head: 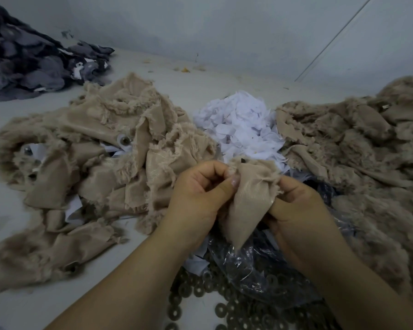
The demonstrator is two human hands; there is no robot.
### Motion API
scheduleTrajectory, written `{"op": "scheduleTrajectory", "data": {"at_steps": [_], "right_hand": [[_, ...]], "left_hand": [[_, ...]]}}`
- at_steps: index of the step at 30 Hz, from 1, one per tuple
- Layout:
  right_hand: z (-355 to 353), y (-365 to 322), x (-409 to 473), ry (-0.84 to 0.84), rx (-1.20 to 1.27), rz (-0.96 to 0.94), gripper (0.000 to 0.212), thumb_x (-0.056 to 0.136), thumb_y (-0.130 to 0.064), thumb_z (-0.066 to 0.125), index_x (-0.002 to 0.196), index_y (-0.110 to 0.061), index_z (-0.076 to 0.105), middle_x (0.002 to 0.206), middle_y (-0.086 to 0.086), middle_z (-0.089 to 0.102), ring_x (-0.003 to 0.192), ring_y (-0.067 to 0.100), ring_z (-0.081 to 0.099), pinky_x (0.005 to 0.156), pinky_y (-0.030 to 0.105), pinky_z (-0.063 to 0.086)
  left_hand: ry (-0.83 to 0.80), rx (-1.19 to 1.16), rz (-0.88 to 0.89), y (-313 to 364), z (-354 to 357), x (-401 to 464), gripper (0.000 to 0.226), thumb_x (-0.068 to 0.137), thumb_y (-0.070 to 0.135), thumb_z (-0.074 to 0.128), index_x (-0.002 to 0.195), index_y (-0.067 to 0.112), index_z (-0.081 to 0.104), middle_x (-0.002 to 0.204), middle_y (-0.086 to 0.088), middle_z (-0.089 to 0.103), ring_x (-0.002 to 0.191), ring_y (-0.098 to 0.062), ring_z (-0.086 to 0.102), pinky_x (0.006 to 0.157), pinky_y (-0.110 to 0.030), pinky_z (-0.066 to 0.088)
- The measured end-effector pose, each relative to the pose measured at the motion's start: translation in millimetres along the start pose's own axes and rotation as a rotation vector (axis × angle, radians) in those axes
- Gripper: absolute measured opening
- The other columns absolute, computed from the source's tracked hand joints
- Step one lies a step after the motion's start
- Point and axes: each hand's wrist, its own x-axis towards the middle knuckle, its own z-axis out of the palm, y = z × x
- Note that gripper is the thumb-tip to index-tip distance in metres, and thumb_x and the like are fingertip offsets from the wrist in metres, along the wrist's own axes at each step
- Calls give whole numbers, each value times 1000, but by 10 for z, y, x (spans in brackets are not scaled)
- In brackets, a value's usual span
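I hold one small beige fabric piece (246, 198) in front of me, just above the table (7, 198) and near its front edge. It is a tapering scrap: smooth woven backing towards me, frayed and fluffy along its upper edges, with its point hanging down. A tiny dark stud (243, 160) sticks out at the top.

My left hand (200, 194) is curled, thumb and fingertips pinching the scrap's upper left edge. My right hand (296, 206) is curled too, thumb pressed along the right side with the cloth clamped against the fingers. The two hands sit close together, with only the scrap between them.

Counted: two hands, one scrap held. Two beige fabric heaps lie on the table, the left heap (93, 151) and the right heap (355, 151), with one mound of white paper scraps (241, 125) between them. One dark grey fabric pile (29, 60) lies far left. Two plastic eyes (124, 140) show in the left heap. One clear plastic bag (260, 270) lies under my wrists, and the brown rings (200, 294) spilling from it are too many to count.
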Motion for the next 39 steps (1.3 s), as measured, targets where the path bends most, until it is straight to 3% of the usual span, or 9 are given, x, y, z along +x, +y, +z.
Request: {"op": "scheduleTrajectory", "data": {"at_steps": [8, 17, 22, 25, 27, 29, 32, 33, 39], "right_hand": [[-19, 83, -20, 96, -105, -73, 23, 64, -21, 76, 87, -24, 82, 87, 12, 78, 80, 28, 76, 67, 33, 59], [-43, 133, -1, 101, -20, -21, 39, 47, -31, 82, 83, -17, 81, 86, 15, 77, 78, 29, 76, 65, 34, 60], [-31, 87, -16, 71, -52, -37, 29, 52, -31, 79, 74, -12, 80, 65, 15, 73, 46, 13, 66, 41, 20, 49], [-79, 105, 20, 78, -68, -21, 11, 81, -16, 72, 80, -7, 78, 74, 24, 72, 60, 31, 69, 51, 43, 58], [-77, 70, 25, 103, -22, 37, 26, 77, -23, 65, 85, -1, 76, 93, 35, 69, 82, 48, 66, 79, 70, 53], [-23, 20, 1, 118, -34, 39, 37, 71, -37, 71, 83, -2, 76, 94, 31, 71, 89, 45, 69, 86, 63, 55], [34, 11, -52, 103, -212, -143, 28, 63, -37, 84, 71, -11, 76, 64, 10, 73, 52, 17, 70, 47, 29, 57], [23, 29, -55, 118, -201, -157, 19, 61, -31, 81, 70, -14, 78, 63, 7, 73, 52, 13, 70, 47, 23, 55], [-46, 63, -9, 142, -108, -103, 19, 65, -25, 77, 83, -21, 81, 87, 9, 78, 83, 26, 76, 68, 32, 62]], "left_hand": [[-44, 176, 49, 29, 45, -67, 32, 88, 2, 66, 68, 27, 67, 57, 8, 61, 45, -2, 53, 41, -16, 43], [-40, 266, 86, -4, 62, -69, 12, 79, 13, 68, 70, 15, 62, 62, 0, 58, 55, -13, 53, 46, -24, 46], [-33, 275, 78, -33, 48, -69, 11, 77, 11, 68, 68, 14, 63, 61, 3, 59, 53, -12, 53, 45, -20, 46], [-15, 289, 86, -56, 17, -50, 16, 80, 5, 68, 67, 10, 61, 61, 1, 59, 55, -14, 54, 46, -24, 48], [-5, 309, 105, -56, 6, -36, 18, 80, 2, 68, 66, 9, 60, 60, 1, 59, 56, -13, 54, 48, -24, 49], [-3, 342, 127, -52, 7, -34, 13, 78, 6, 69, 67, 8, 61, 61, -1, 60, 58, -12, 56, 50, -25, 50], [-17, 365, 129, -56, 26, -51, 10, 77, 12, 69, 71, 6, 64, 63, -10, 63, 57, -14, 57, 51, -30, 50], [-26, 364, 125, -59, 33, -54, 10, 77, 12, 69, 69, 8, 64, 63, -11, 63, 58, -14, 57, 52, -32, 50], [-24, 241, 17, -47, 31, -43, 8, 76, 16, 72, 71, 11, 68, 65, -6, 66, 62, -17, 61, 59, -32, 54]]}}
